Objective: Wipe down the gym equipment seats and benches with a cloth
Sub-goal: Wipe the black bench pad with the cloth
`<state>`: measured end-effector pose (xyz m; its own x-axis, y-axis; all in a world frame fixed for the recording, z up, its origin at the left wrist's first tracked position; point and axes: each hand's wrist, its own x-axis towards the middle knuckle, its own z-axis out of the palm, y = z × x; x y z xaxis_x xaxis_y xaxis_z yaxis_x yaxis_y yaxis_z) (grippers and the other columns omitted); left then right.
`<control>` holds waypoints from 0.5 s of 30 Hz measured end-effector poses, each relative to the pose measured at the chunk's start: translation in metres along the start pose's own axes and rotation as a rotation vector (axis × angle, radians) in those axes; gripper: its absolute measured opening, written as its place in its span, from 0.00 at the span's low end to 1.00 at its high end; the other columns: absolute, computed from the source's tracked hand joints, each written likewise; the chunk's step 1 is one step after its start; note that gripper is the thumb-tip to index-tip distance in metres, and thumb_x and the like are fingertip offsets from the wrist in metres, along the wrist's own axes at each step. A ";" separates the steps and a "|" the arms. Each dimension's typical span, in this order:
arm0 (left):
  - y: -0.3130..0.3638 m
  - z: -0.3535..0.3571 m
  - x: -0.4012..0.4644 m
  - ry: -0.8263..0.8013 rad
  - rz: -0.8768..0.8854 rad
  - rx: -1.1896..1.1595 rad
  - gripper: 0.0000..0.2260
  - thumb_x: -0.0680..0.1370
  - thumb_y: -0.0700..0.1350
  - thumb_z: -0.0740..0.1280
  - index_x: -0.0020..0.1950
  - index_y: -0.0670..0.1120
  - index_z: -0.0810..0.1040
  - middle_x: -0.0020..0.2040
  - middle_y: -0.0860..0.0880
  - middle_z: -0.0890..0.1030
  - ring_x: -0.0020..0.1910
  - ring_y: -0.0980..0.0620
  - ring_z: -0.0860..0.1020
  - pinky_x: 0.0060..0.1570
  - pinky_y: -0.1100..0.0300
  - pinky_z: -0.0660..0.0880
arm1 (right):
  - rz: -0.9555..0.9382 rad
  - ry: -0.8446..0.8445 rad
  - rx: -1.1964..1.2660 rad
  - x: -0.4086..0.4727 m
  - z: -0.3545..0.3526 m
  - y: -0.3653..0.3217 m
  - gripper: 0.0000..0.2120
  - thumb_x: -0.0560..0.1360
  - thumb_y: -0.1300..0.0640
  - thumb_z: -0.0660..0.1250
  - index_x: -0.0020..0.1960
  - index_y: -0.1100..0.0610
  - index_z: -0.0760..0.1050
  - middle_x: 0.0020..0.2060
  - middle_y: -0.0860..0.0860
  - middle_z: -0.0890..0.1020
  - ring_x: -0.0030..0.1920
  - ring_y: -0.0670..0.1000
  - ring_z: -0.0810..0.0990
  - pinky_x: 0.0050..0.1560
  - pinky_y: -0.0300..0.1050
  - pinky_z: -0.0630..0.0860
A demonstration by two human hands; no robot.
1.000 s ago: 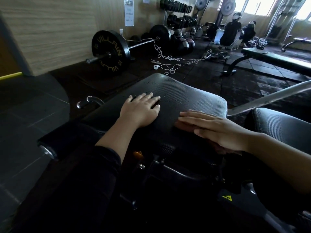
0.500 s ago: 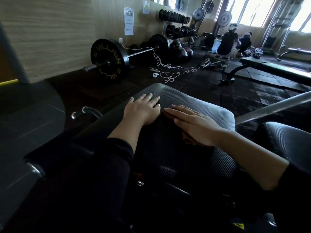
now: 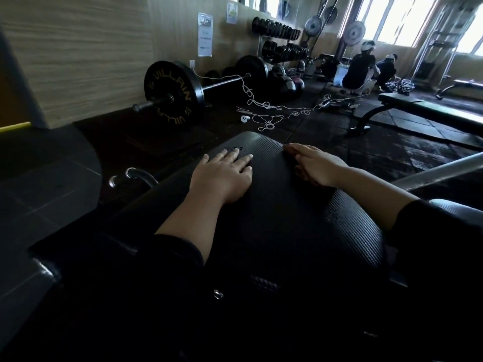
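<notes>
A black ribbed seat pad (image 3: 287, 218) fills the middle of the view, its far end rounded. My left hand (image 3: 224, 176) lies flat on the pad's left part with the fingers straight and spread. My right hand (image 3: 316, 163) presses flat near the pad's far right edge, fingers straight and pointing left. A small edge of a dark reddish cloth (image 3: 300, 174) shows under its palm; the rest of the cloth is hidden by the hand.
A loaded barbell (image 3: 172, 95) and tangled white cord (image 3: 269, 118) lie on the floor ahead. A flat bench (image 3: 423, 111) stands at the right, with two people (image 3: 360, 69) behind it. A metal bar (image 3: 439, 168) and another pad (image 3: 457, 212) are close on my right.
My right hand has slid with the cloth from the pad's near right side forward to its far edge. My left hand has stayed in place on the pad.
</notes>
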<state>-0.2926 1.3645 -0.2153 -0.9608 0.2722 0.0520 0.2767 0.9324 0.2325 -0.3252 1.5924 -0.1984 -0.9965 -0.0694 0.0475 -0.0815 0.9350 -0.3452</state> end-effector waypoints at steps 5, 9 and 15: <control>0.002 0.001 0.002 0.003 -0.011 -0.002 0.22 0.83 0.54 0.44 0.78 0.60 0.48 0.79 0.55 0.46 0.78 0.55 0.45 0.75 0.48 0.41 | -0.044 0.047 -0.191 -0.048 0.014 -0.018 0.22 0.82 0.50 0.48 0.76 0.45 0.53 0.76 0.48 0.55 0.76 0.50 0.51 0.75 0.47 0.48; 0.002 0.001 0.002 -0.006 -0.016 0.007 0.22 0.83 0.55 0.43 0.78 0.60 0.48 0.79 0.55 0.46 0.78 0.55 0.44 0.75 0.48 0.40 | -0.110 0.034 -0.084 -0.033 0.025 -0.040 0.22 0.82 0.46 0.48 0.75 0.40 0.53 0.76 0.44 0.55 0.76 0.47 0.49 0.76 0.47 0.47; 0.000 -0.001 -0.002 -0.015 -0.002 -0.010 0.22 0.83 0.56 0.44 0.78 0.59 0.49 0.79 0.55 0.46 0.78 0.55 0.44 0.75 0.49 0.40 | 0.020 -0.006 0.013 0.014 0.002 0.006 0.20 0.75 0.41 0.52 0.67 0.34 0.64 0.66 0.43 0.73 0.62 0.49 0.75 0.63 0.47 0.71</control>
<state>-0.2901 1.3640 -0.2149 -0.9610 0.2739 0.0373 0.2746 0.9305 0.2425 -0.3394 1.5966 -0.2017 -0.9980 -0.0527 0.0346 -0.0616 0.9317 -0.3579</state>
